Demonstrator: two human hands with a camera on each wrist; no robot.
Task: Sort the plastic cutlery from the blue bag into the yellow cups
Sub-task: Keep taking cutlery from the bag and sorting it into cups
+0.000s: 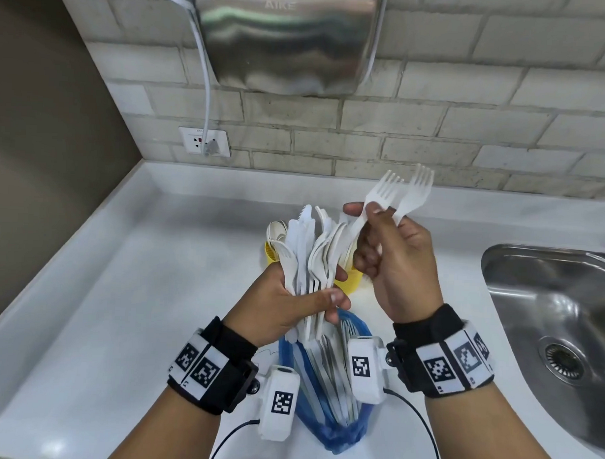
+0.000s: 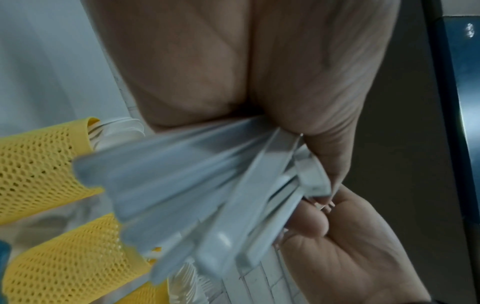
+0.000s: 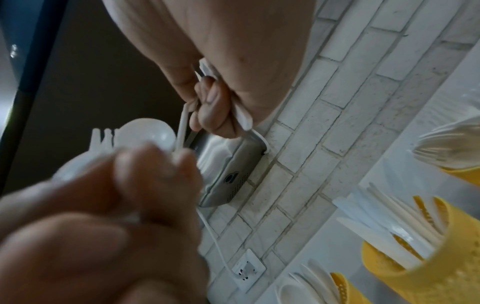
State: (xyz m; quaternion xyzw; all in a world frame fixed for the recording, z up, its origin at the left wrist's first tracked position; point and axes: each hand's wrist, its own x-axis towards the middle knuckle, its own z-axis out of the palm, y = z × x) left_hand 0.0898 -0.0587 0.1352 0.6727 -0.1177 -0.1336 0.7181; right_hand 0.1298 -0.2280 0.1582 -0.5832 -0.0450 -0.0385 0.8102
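Note:
My left hand (image 1: 321, 293) grips a fanned bundle of white plastic cutlery (image 1: 307, 260), a mix of knives, forks and spoons, heads up, above the blue bag (image 1: 325, 432). The bag lies on the counter with more cutlery inside. To the right, my right hand (image 1: 366, 214) pinches two white forks (image 1: 400, 193), tines up and clear of the bundle. Behind both hands stand yellow mesh cups (image 1: 272, 257) holding cutlery, partly hidden. In the left wrist view the bundle's handles (image 2: 207, 185) splay beside two cups (image 2: 39, 160). The right wrist view shows three cups (image 3: 428, 267) with cutlery.
A steel sink (image 1: 548, 306) is set into the white counter (image 1: 120, 308) at the right. A metal hand dryer (image 1: 287, 40) hangs on the brick wall, with its cable plugged into a socket (image 1: 204, 141). A brown wall closes the left side.

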